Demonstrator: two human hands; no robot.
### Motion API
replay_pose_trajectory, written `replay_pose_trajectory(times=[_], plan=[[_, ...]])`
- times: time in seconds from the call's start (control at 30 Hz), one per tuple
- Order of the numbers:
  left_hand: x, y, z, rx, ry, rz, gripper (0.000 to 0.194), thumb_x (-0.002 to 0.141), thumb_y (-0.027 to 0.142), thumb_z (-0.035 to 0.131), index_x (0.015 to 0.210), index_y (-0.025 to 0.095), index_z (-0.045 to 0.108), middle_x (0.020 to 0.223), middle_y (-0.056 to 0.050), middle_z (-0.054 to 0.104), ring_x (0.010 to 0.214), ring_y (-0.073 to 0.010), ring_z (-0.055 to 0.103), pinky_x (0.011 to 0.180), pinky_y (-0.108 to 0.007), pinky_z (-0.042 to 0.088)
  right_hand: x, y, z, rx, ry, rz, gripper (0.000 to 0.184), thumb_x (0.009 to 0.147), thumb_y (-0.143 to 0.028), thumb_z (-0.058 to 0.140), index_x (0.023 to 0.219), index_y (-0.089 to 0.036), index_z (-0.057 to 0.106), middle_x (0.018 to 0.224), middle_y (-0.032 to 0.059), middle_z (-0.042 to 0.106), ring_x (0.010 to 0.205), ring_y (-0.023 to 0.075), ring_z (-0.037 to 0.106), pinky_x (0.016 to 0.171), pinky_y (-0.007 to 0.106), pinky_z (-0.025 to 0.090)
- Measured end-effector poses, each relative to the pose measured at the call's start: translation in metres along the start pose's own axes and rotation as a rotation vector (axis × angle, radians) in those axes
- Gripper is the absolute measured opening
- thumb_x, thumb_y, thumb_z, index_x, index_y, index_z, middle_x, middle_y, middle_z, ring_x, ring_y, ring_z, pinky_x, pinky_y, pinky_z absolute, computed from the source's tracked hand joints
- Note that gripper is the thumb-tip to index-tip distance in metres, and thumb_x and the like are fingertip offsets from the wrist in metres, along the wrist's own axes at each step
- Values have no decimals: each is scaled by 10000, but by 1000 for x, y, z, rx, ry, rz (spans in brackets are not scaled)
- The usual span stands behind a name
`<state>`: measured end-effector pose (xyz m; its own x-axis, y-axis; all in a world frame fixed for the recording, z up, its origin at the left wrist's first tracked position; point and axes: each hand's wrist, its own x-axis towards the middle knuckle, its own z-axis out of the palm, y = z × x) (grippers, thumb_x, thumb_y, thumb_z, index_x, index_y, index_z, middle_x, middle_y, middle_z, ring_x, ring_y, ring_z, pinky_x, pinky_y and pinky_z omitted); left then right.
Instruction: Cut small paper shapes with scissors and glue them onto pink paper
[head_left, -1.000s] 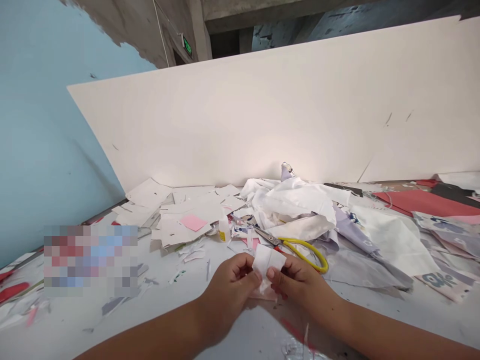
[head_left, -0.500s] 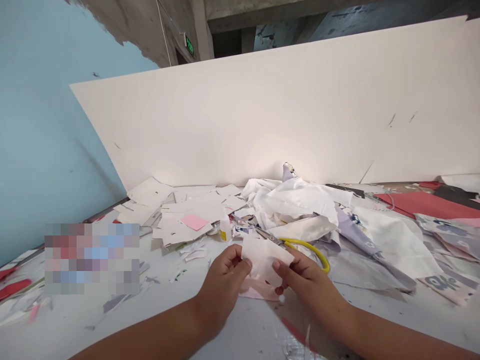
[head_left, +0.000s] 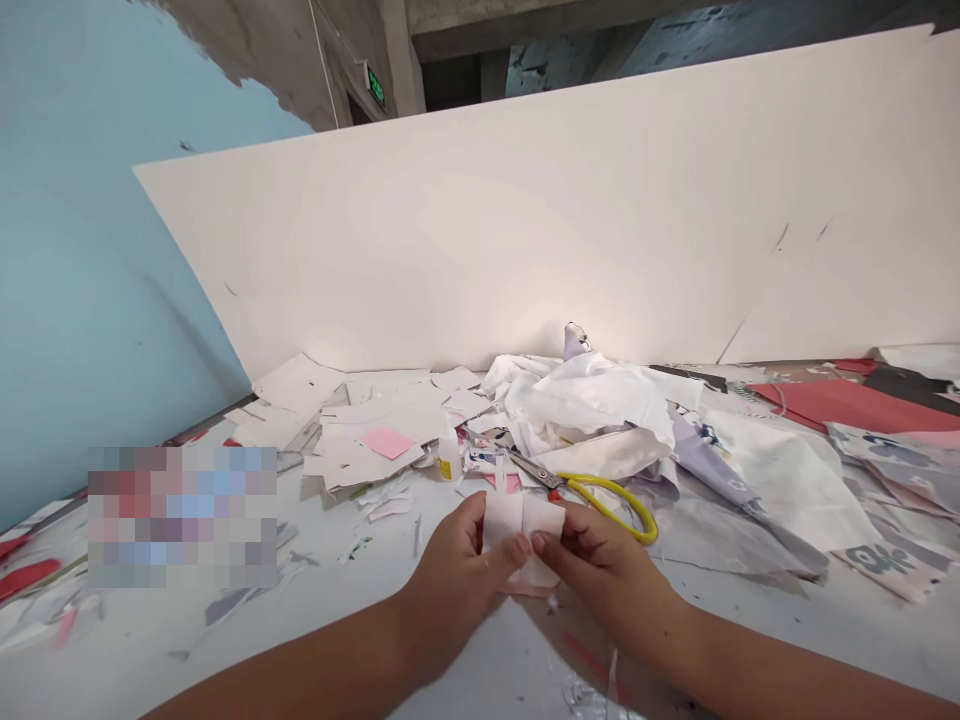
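Note:
Between both thumbs and fingers is a small pale pink-white sheet [head_left: 502,518], folded so that two flaps meet near its middle. Whether it is paper or cloth I cannot tell. My left hand [head_left: 463,560] pinches its left side, and my right hand [head_left: 611,560] pinches the right side with the thumb on the flap. The two thumb tips nearly touch. Yellow-handled scissors [head_left: 615,495] lie just beyond my right hand, blades pointing away to the left. A small white bottle with a yellow label [head_left: 447,455] stands beyond my left hand.
White card pieces [head_left: 375,415] with a pink square [head_left: 388,442] on top lie at the back left. A heap of white cloth [head_left: 592,400] sits behind the scissors. Red sheets [head_left: 862,398] and patterned fabric [head_left: 889,565] lie right. A white panel [head_left: 525,230] stands behind.
The pale sheet has gone from spread out to folded inward, and looks narrower. My right hand has moved left, bringing the thumbs close together. Scissors and bottle stay put.

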<state>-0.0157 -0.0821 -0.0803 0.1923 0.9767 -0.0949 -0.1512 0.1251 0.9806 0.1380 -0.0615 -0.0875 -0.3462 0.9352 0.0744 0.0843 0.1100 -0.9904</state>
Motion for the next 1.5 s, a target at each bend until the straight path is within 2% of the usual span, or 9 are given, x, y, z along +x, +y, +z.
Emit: replay_pose_trajectory(times=[0.17,0.4,0.6,0.7,0.8,0.9,1.07,1.33,1.5], plan=[[4,0,-7,-22,103,29,275,735,393,605,866,157,549,766,-20,594,699,-149,562,640,-287,476,3,0,-6,70,94,38,225,737,-400,606,675,-188,560,596,-34,544,566,134,485,537,249,385],[6,-2,-12,61,82,-18,327,744,448,576,897,160,548,748,-24,595,600,-108,533,575,-246,458,4,7,-7,196,28,83,231,749,-390,614,746,-169,547,627,-20,570,542,117,479,517,241,373],[2,1,-21,67,66,-12,364,737,495,551,898,169,580,685,-11,557,574,-117,507,523,-233,428,6,7,-11,144,27,74,270,752,-418,593,662,-184,496,511,-54,507,457,96,447,490,232,362],[5,5,-33,190,91,17,344,729,495,547,747,154,581,606,6,517,519,-107,466,466,-212,367,6,6,-13,48,18,100,268,754,-433,565,663,-201,467,521,-66,456,464,103,434,496,239,356],[12,11,-49,378,29,-18,295,714,441,577,649,156,537,530,36,459,433,-83,411,425,-206,316,5,2,-12,-240,53,20,244,772,-394,525,634,-211,439,587,-43,433,561,136,442,549,267,364],[18,17,-62,443,-87,-67,209,689,356,613,752,169,546,595,24,529,503,-112,498,487,-220,365,5,-2,-10,-559,67,-132,232,786,-323,500,599,-206,427,760,12,513,800,200,460,720,333,375],[20,19,-70,630,-77,-133,200,676,337,605,772,192,506,482,49,540,427,-109,479,473,-217,341,7,2,-7,-819,46,-62,277,788,-312,487,547,-192,426,824,26,536,844,231,432,747,389,353],[18,16,-65,745,-44,-124,200,645,306,608,748,209,466,482,63,541,430,-119,506,434,-207,340,6,4,-4,-962,43,-93,197,750,-281,528,577,-191,506,847,28,530,845,231,424,754,402,337],[18,9,-64,614,10,-121,228,638,307,624,782,211,476,533,86,461,396,-101,479,412,-216,370,4,2,-4,-929,25,-111,210,766,-272,513,580,-188,466,815,23,536,840,223,430,753,404,329]])
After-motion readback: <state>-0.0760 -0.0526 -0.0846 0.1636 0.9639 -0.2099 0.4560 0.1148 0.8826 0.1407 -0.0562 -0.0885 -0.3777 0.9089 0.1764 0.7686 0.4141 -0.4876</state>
